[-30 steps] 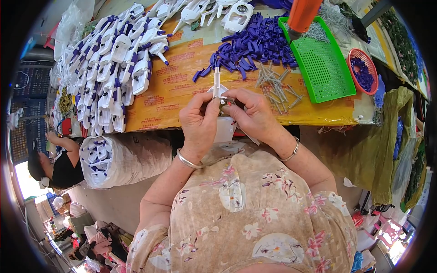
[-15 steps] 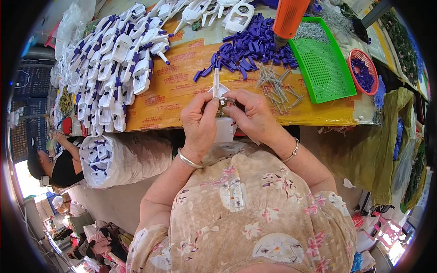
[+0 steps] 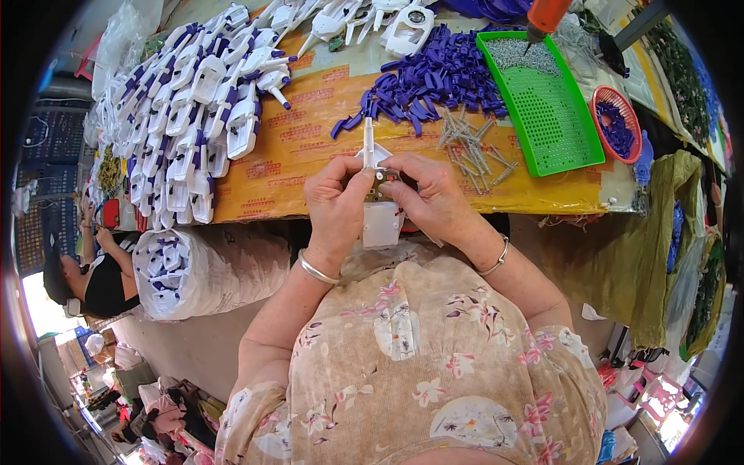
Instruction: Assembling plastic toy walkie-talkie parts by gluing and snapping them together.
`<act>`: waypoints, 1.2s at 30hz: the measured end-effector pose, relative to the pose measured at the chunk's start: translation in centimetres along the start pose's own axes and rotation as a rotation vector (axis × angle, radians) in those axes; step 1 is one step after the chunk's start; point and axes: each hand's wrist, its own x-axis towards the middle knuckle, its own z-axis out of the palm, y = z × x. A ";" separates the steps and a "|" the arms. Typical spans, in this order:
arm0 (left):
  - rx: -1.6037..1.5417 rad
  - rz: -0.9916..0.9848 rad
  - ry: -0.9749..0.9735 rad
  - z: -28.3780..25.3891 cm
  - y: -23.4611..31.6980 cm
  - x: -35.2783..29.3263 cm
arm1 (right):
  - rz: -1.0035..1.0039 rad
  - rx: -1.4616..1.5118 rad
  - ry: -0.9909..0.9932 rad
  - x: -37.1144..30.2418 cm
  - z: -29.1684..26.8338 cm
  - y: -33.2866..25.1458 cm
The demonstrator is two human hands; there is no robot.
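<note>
At the table's near edge I hold a white plastic housing (image 3: 381, 227) between both hands, its slim handle pointing away from me. My left hand (image 3: 335, 203) is closed on its left side, with the thumb near the middle. My right hand (image 3: 428, 194) is closed on the right side, thumb and fingers pinching beside a small dark green circuit board (image 3: 383, 188). Bits of red wire show by the right thumb. The fingers partly hide the board. Beyond the hands lies a heap of purple plastic parts (image 3: 442, 81).
Stacked white-and-purple housings (image 3: 194, 101) cover the left of the table. To the right are pale thin rods (image 3: 471, 151), a green tray (image 3: 554, 132) with small screws, and a red basket (image 3: 620, 116). An orange power screwdriver (image 3: 549, 14) hangs above the tray. A co-worker (image 3: 101, 271) is at left.
The orange screwdriver has swung right and farther away, now over the tray's far end. My hands stay almost in place, and slightly more of the circuit board shows.
</note>
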 end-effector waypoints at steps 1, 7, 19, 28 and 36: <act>-0.002 0.000 0.002 -0.1 0.0 0.0 | 0.013 0.000 -0.007 0.0 0.0 -0.1; -0.012 -0.045 -0.018 -0.5 -0.1 0.2 | 0.002 -0.025 -0.006 0.2 0.2 -0.2; -0.046 -0.121 -0.156 -0.6 1.4 -0.6 | 0.101 0.062 0.001 0.2 -0.2 -0.3; -0.081 -0.175 -0.225 -1.9 1.5 -0.8 | -0.122 -0.100 0.038 0.9 0.4 -0.9; -0.150 -0.220 -0.152 -3.3 -0.3 0.9 | -0.146 -0.543 0.313 -0.8 -7.0 -3.9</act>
